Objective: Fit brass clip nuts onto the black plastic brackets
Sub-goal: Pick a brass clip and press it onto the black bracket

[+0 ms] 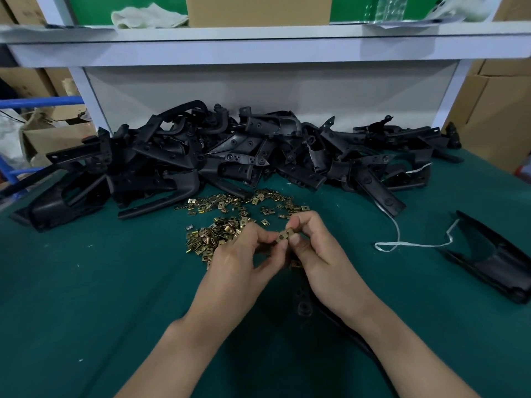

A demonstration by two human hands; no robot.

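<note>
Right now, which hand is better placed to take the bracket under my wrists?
Probably the right hand: the black bracket runs under its wrist and forearm. The left hand sits farther off, beside the loose nut heap. Both pinch one clip nut.

A green-covered workbench [86, 282] sits under a white shelf [258, 33] with a pale back panel [287, 90]; cardboard boxes [494, 116] stand at both sides; a blue bar [37, 102], perhaps racking, shows at left.
</note>
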